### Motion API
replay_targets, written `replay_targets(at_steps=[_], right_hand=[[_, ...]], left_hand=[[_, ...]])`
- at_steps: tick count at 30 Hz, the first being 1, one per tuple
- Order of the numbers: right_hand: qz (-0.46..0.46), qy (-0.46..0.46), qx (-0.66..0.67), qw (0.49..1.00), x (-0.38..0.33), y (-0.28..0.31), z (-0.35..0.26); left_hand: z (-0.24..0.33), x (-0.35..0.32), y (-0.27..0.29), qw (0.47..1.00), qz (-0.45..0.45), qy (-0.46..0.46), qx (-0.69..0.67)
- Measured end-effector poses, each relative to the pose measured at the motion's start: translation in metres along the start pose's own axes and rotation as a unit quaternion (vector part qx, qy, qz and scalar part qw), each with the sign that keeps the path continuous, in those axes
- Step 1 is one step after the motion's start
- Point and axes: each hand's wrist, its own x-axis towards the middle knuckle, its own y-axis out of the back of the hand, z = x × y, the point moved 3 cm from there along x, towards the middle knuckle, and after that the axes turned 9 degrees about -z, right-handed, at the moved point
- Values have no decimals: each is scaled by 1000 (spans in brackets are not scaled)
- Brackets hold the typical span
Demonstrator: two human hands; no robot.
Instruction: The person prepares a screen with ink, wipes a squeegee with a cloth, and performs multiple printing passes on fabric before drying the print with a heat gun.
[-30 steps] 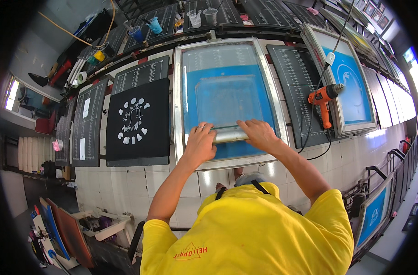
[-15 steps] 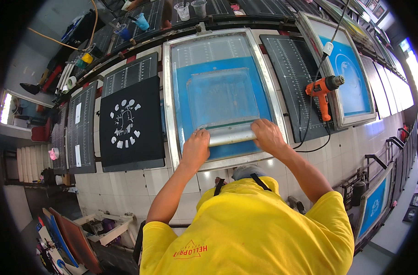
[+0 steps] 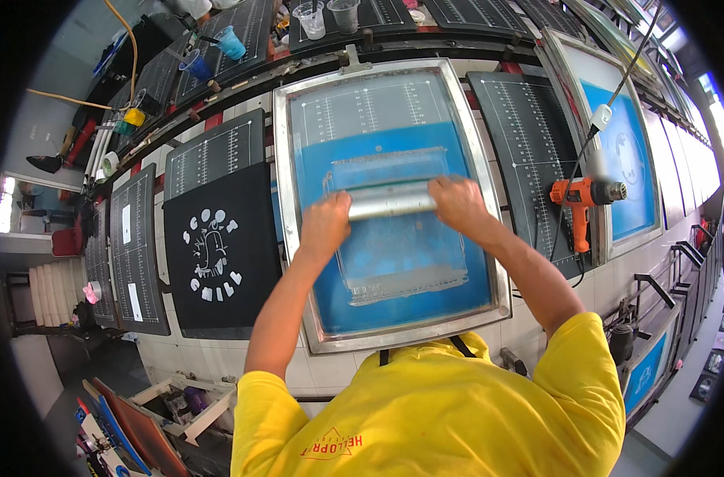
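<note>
A metal-backed squeegee (image 3: 390, 200) lies crosswise over the blue mesh of a screen printing frame (image 3: 404, 339). My left hand (image 3: 325, 226) is closed round its left end, and my right hand (image 3: 460, 208) grips the right end. Both forearms reach forward from my yellow sleeves. Pale, wet-looking ink (image 3: 414, 278) forms a band on the mesh on the near side of the squeegee, and a fainter smeared rectangle stretches beyond it. Whatever lies beneath the screen is mostly hidden.
A black cloth with a white print (image 3: 211, 246) covers a board on the left. To the right, an orange heat gun (image 3: 582, 199) with a dangling cord rests by another blue screen (image 3: 628, 159). Clear plastic cups (image 3: 310, 20) stand on the far boards.
Both hands have pushed the squeegee from the near part of the mesh to farther up. A pale ink band now shows at the near end. The view has shifted slightly.
</note>
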Motion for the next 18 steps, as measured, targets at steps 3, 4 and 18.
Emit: replay_targets(at_steps=[3,4,18], right_hand=[[-23,-2,-3,1000,28,4,14],[-30,2,-8,1000,34,8,18],[-27,22,38,999,-104,22,-52]], left_hand=[[-18,28,2,1000,18,-4,14],[-20,31,3,1000,20,0,16],[63,-112,-2,1000,16,9,-20]])
